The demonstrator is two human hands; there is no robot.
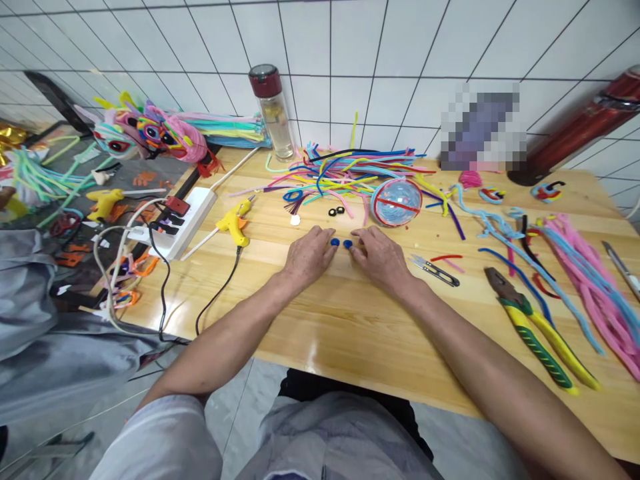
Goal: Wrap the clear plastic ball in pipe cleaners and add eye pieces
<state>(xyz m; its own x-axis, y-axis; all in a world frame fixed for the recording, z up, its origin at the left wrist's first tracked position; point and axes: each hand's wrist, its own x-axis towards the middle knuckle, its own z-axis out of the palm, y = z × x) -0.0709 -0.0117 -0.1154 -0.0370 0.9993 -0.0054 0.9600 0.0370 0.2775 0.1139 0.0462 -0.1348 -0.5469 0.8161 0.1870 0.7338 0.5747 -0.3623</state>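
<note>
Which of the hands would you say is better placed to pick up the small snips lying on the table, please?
Probably the right hand. The snips lie just to its outer side on the table, with bare wood between. The left hand rests beyond the two blue discs and would have to cross over.

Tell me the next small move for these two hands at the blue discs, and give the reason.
Probably pinch up one disc. The left hand and right hand lie flat on the wooden table, fingertips at the two blue discs, which sit side by side, neither lifted. The two black rings and the clear ball lie just beyond, so a lifted disc could go there.
</note>
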